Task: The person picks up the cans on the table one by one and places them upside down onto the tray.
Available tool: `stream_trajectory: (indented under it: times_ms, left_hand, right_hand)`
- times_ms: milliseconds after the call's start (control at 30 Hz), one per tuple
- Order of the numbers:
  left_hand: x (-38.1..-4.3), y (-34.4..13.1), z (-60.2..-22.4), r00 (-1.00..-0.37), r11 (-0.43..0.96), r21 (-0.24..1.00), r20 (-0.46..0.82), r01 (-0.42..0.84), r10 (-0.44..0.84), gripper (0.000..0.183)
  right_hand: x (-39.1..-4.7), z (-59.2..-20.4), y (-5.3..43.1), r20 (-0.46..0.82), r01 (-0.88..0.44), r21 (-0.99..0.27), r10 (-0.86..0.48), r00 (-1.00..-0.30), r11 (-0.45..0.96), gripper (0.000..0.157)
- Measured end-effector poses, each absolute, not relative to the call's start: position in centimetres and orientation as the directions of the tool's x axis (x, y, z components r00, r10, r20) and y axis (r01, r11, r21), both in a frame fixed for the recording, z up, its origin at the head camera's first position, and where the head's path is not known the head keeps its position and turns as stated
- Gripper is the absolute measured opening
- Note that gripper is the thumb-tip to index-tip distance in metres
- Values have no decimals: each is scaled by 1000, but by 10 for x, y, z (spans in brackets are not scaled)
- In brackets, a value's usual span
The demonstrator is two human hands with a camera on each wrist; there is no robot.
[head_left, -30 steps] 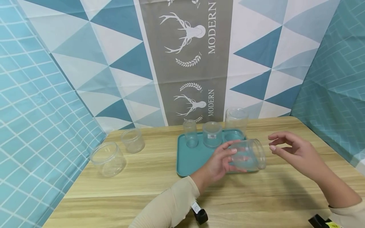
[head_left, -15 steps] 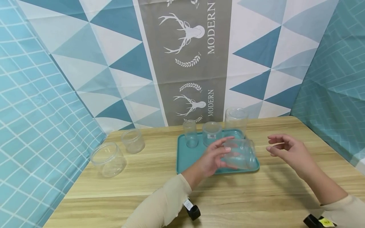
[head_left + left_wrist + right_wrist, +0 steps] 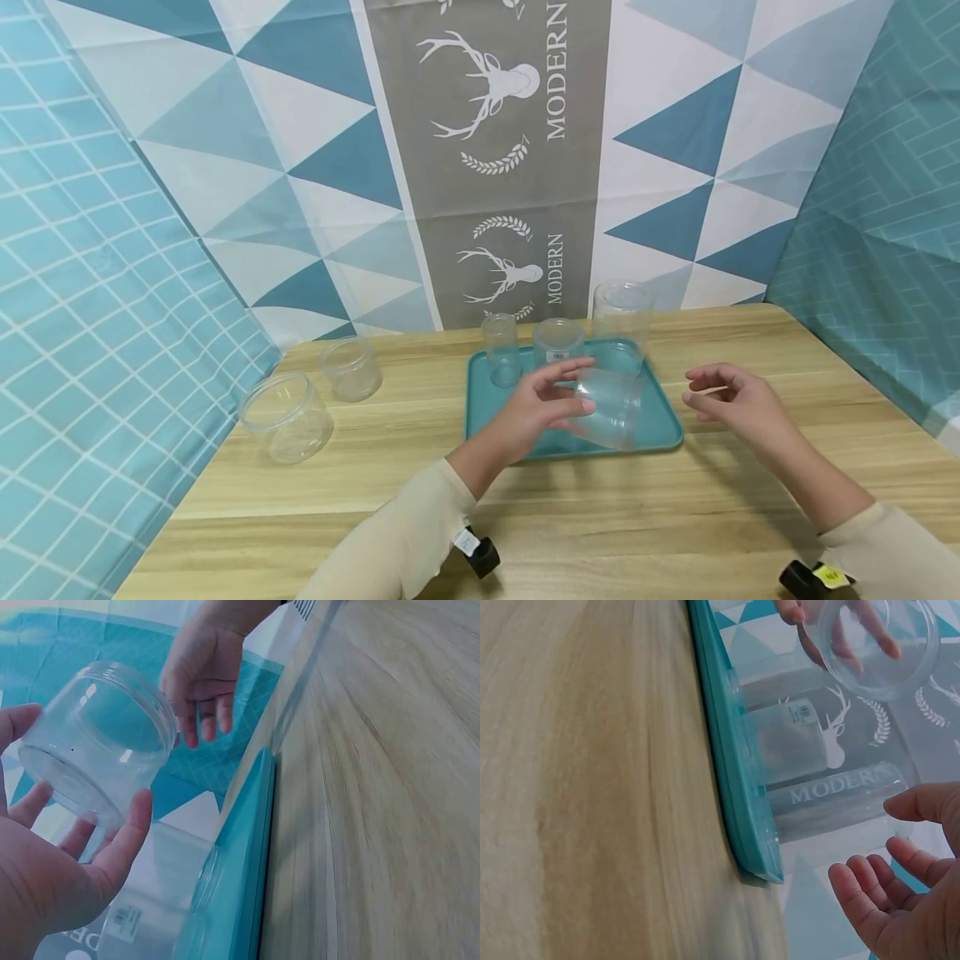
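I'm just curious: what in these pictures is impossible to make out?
Label print: too small, head view.
Labelled jar's base: hidden behind the left hand, head view.
Held jar: partly cut off by the top edge, right wrist view.
Right hand: partly cut off by the right edge, right wrist view.

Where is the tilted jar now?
In the head view, right of centre, the left hand holds the tilted jar in front of the tall jar.

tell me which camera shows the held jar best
The left wrist view: the jar appears large and nearly whole there, from base to ridged rim, in the left hand. The head view shows it small against the tray; the right wrist view cuts it off at the top.
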State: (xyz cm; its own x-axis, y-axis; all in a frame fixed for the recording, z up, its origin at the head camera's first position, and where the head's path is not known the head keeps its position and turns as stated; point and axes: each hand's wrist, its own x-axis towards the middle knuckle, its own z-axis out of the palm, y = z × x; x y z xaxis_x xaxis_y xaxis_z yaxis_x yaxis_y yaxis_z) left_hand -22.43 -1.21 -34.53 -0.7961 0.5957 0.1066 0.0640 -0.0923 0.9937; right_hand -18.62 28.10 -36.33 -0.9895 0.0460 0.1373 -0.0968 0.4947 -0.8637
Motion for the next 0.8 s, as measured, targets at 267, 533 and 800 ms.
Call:
stream_trajectory:
  times_ms: [267,533,800]
  left_hand:
    - [-223,-28,-345,-823,32,988,107,150,558,53]
    - [-224,-43,-347,-837,65,978,135,199,531,54]
    - [-227,-63,-347,-861,181,942,168,284,480,56]
  right_hand:
    - [-191,-371,279,122,-95,-856,20,-992,508,48]
    - [-197,-376,277,100,-79,-858,14,-995,507,49]
    - [-201,-376,274,21,-21,-860,-5,-1000,509,51]
